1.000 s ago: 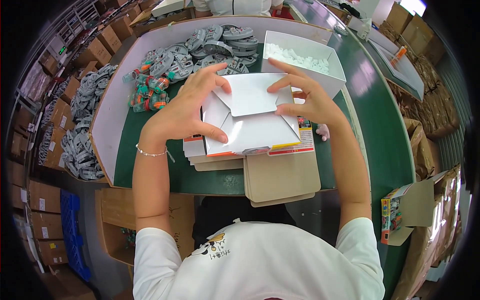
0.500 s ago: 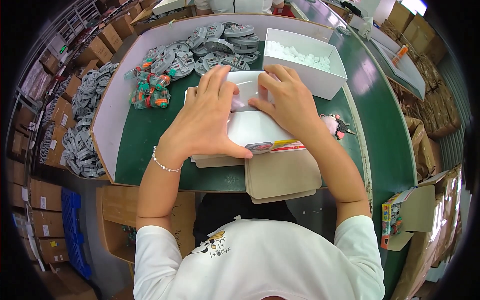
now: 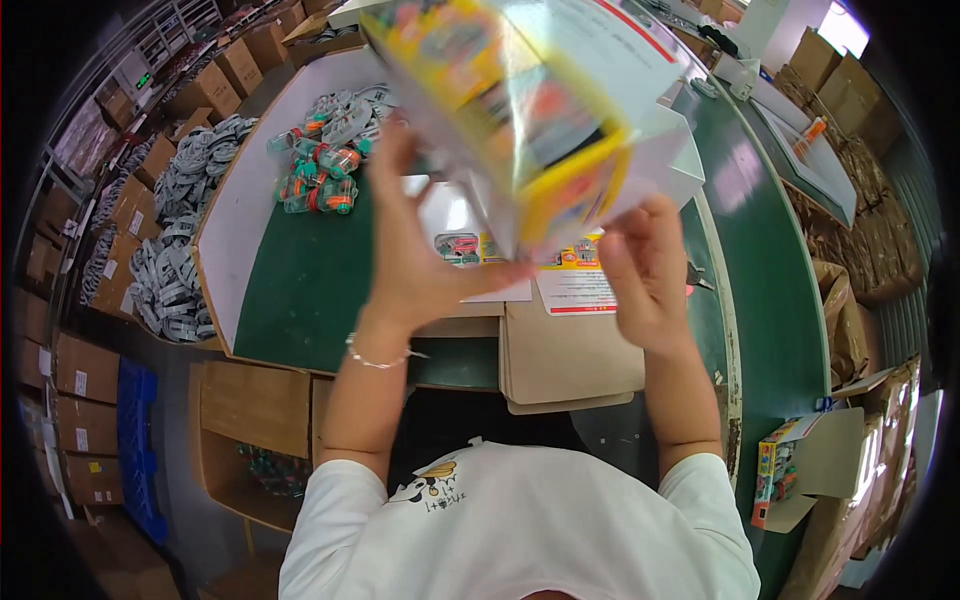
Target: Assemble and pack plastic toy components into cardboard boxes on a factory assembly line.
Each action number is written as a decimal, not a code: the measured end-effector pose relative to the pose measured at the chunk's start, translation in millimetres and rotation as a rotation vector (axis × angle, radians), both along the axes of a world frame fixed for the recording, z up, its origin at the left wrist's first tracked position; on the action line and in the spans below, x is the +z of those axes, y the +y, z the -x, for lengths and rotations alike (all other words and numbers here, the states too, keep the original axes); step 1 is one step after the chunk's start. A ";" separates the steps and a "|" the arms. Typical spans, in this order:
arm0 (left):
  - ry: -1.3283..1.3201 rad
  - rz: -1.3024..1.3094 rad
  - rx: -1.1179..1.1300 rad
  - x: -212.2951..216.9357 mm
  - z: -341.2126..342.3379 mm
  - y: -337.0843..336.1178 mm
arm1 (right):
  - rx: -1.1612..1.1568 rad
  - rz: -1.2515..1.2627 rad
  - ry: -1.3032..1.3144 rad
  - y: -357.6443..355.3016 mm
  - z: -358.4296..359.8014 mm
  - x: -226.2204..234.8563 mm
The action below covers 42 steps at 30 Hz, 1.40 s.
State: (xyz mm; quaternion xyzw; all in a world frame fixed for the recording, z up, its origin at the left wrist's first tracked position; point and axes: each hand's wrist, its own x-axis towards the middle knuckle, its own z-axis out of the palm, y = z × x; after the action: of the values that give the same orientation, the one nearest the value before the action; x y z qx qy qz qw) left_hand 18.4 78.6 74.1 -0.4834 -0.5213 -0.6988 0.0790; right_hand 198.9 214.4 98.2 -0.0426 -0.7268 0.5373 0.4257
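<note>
A printed carton [image 3: 545, 120], yellow and white with pictures on it, is raised and tilted above the table, smeared by motion. My left hand [image 3: 410, 260] grips it from the left, the thumb stretched along its lower edge. Close by the carton's lower right corner is my right hand [image 3: 650, 280], thumb and bent fingers apart; it seems to hold nothing, though contact with the corner is hard to judge. Beneath lie flat printed card pieces [image 3: 580, 290] and a stack of brown cardboard sheets [image 3: 570, 355] at the table's near edge.
Clear toy parts with orange and green pieces [image 3: 325, 180] and grey round parts [image 3: 350, 115] lie at the left back. A white box [image 3: 685, 150] stands partly hidden behind the carton. Grey parts [image 3: 175, 270] fill the area left of the table wall; an opened carton [image 3: 790, 470] sits at right.
The carton has been lifted off the table and turned, so its printed sides now show. My right hand has moved from its inside to the right, nearer me. The left hand keeps hold.
</note>
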 end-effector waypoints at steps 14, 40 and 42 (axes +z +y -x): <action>0.359 0.439 0.254 -55.6 -34.2 -24.4 | -0.189 -0.914 -0.187 1.8 18.8 -36.7; 0.114 0.207 0.231 -1.8 42.1 -69.0 | -0.728 -0.609 -0.021 102.7 18.7 -3.9; 0.030 0.310 0.235 0.7 77.5 -40.6 | -0.727 -0.581 -0.178 154.4 34.8 -30.5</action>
State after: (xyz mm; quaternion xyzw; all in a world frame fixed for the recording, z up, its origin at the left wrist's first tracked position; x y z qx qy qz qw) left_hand -59.1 38.0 74.8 -0.4359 -0.6744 -0.5888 0.0922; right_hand 164.1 368.8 67.6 -0.2194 -0.8186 0.1221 0.5166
